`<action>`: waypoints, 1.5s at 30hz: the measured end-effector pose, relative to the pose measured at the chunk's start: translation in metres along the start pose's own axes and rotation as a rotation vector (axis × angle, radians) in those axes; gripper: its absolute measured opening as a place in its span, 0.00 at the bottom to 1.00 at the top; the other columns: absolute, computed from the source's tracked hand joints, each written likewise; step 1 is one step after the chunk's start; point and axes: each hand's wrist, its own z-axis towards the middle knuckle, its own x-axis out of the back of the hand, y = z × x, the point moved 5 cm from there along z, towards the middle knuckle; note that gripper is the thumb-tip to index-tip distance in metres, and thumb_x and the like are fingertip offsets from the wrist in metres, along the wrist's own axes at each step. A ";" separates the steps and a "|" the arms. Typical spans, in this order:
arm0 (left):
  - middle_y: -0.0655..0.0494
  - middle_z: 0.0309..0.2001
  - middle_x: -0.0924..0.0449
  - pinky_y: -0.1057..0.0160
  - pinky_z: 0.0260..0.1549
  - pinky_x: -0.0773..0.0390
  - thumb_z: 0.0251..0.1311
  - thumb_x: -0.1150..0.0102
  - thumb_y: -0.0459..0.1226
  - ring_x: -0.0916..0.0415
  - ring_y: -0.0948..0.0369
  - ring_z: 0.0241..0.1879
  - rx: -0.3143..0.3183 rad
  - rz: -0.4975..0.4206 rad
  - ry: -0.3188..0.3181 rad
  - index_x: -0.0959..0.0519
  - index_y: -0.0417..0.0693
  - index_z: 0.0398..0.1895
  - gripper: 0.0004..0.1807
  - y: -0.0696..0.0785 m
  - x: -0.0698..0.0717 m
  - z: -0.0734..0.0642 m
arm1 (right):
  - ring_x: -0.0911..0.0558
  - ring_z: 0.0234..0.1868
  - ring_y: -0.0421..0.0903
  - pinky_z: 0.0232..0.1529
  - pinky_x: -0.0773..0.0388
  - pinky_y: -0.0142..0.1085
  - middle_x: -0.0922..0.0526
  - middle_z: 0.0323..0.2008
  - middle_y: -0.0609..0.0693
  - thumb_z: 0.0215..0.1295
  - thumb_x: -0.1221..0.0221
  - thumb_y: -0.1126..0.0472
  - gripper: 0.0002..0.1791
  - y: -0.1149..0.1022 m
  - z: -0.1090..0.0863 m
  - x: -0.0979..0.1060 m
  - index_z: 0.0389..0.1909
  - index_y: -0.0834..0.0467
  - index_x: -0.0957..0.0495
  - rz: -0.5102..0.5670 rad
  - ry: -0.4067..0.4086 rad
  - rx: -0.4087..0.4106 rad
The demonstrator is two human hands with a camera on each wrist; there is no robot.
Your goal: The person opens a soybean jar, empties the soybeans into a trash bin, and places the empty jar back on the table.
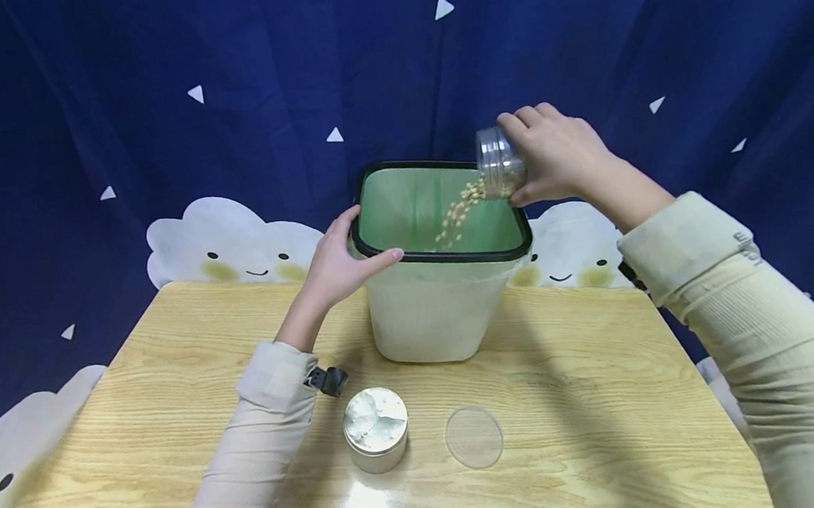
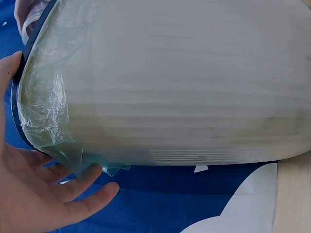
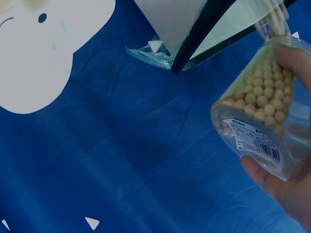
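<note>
Up over the trash bin [image 1: 428, 310], my right hand [image 1: 560, 151] grips a clear plastic jar [image 1: 497, 153] tipped on its side. Soybeans [image 1: 458, 214] stream from its mouth into the bin. More soybeans [image 3: 265, 94] are still inside the jar, and its base bears a barcode label [image 3: 252, 141]. The bin is whitish, with a black rim [image 1: 452, 258] and a thin green liner bag [image 1: 402, 205] folded over its edge. At the bin's near left corner, my left hand [image 1: 337, 261] holds the rim, thumb across the front edge and fingers along the side.
On the wooden table [image 1: 189, 376], a round container with a silvery white top [image 1: 376, 427] stands in front of the bin. A clear round lid [image 1: 474, 437] lies to its right. A dark blue curtain [image 1: 247, 80] with clouds and triangles hangs behind.
</note>
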 end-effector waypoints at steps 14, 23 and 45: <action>0.49 0.68 0.48 0.52 0.61 0.46 0.44 0.36 0.57 0.51 0.53 0.66 0.005 -0.010 -0.008 0.48 0.47 0.69 0.52 0.003 0.000 -0.002 | 0.35 0.53 0.63 0.47 0.31 0.56 0.32 0.52 0.66 0.31 0.26 0.51 0.51 -0.012 -0.001 0.000 0.58 0.66 0.40 -0.072 0.025 0.099; 0.49 0.68 0.48 0.53 0.61 0.45 0.43 0.35 0.56 0.51 0.54 0.66 0.001 -0.014 -0.003 0.48 0.47 0.69 0.52 0.003 0.001 -0.002 | 0.35 0.52 0.63 0.46 0.31 0.56 0.33 0.52 0.65 0.32 0.26 0.52 0.50 -0.019 0.001 0.002 0.58 0.65 0.40 -0.132 0.026 0.141; 0.49 0.68 0.47 0.53 0.61 0.45 0.43 0.35 0.56 0.51 0.54 0.66 -0.001 -0.015 0.005 0.47 0.47 0.69 0.52 0.002 0.000 -0.002 | 0.33 0.47 0.60 0.40 0.29 0.51 0.30 0.47 0.64 0.33 0.28 0.56 0.44 -0.031 -0.003 -0.004 0.55 0.63 0.36 -0.303 0.119 0.338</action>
